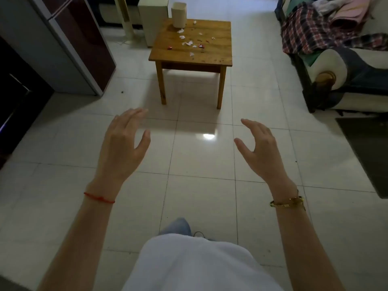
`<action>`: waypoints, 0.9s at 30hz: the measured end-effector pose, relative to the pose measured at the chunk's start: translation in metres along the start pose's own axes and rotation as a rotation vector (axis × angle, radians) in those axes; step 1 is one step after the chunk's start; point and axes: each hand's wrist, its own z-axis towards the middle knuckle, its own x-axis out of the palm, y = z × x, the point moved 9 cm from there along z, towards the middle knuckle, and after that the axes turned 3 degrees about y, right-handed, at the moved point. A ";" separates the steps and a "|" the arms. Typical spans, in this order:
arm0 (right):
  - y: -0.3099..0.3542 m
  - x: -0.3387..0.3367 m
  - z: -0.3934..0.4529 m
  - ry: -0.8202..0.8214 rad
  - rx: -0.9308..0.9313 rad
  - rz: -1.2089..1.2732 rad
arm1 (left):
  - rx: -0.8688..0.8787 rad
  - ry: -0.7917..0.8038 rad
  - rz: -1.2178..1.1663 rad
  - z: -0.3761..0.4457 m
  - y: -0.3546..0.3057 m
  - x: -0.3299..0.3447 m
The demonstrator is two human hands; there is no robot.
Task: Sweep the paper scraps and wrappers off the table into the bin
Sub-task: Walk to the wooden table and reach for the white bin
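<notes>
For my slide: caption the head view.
Both hands, left and right, open; scrap-littered table ahead.

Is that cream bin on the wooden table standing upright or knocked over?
Upright. The bin stands on its base at the far left corner of the table, open top facing up, with paper scraps scattered in front. Its contents cannot be seen.

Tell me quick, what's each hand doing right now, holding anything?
Left hand: open, fingers spread, holding nothing, raised over the floor short of the wooden table.
Right hand: open, fingers spread, holding nothing.
</notes>
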 end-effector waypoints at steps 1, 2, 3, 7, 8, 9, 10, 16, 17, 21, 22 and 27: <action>-0.001 0.001 0.005 -0.007 -0.005 0.008 | -0.007 -0.004 -0.007 0.003 0.002 0.002; -0.002 0.002 0.011 0.002 0.000 0.012 | -0.019 -0.006 -0.012 0.007 0.004 0.003; -0.004 0.005 0.017 0.011 0.001 0.008 | -0.030 -0.005 -0.007 0.010 0.007 0.006; -0.009 0.023 0.050 0.067 0.013 0.009 | -0.067 0.009 -0.001 0.033 0.024 0.021; -0.011 0.028 0.062 0.080 0.015 0.009 | -0.073 -0.002 -0.002 0.041 0.031 0.024; -0.012 0.034 0.074 0.093 0.015 0.006 | -0.076 -0.001 0.001 0.050 0.037 0.028; -0.013 0.040 0.087 0.104 0.015 0.001 | -0.079 0.001 0.006 0.061 0.043 0.032; -0.005 0.078 0.189 0.128 -0.021 0.021 | -0.091 0.000 0.035 0.144 0.093 0.048; -0.001 0.084 0.210 0.128 -0.031 0.025 | -0.092 -0.005 0.039 0.161 0.104 0.048; 0.015 0.104 0.298 0.115 -0.073 0.039 | -0.079 -0.026 0.041 0.237 0.143 0.046; 0.020 0.107 0.319 0.104 -0.085 0.041 | -0.076 -0.031 0.042 0.256 0.152 0.045; 0.030 0.121 0.413 0.059 -0.110 0.064 | -0.089 -0.021 0.045 0.345 0.193 0.047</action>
